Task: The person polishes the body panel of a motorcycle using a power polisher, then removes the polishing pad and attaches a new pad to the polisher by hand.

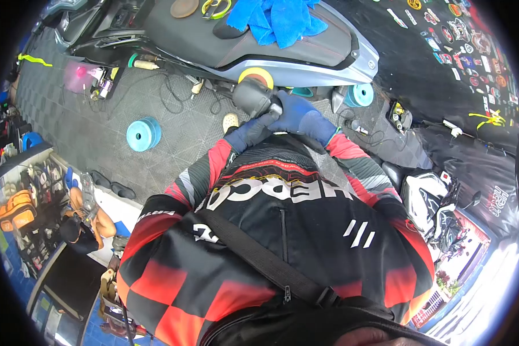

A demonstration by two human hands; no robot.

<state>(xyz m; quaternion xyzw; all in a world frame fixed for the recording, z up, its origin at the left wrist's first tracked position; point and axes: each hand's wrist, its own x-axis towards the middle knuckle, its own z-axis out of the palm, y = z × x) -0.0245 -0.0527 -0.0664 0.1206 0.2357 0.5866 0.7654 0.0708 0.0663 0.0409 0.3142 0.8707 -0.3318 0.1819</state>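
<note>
Both my gloved hands are closed around a dark power polisher (249, 98) in front of my chest. My left hand (249, 134) wraps its lower handle. My right hand (299, 115), in a brighter blue glove, grips it from the other side. The polisher's yellow and orange pad (256, 75) lies at the grey-blue side panel (305, 68) of a scooter; whether it presses on the panel I cannot tell. On the scooter's black seat (196, 43) are a blue cloth (279, 23), a yellow-green ring-shaped item (216, 8) and a round brown pad (184, 7).
Turquoise round stools (143, 134) (359, 95) stand on the grey floor mat. Cables and bottles (144, 62) lie beside the scooter. One tan clog (230, 122) shows near my left hand. A person (86, 225) sits at lower left; another motorcycle (429, 202) is at right.
</note>
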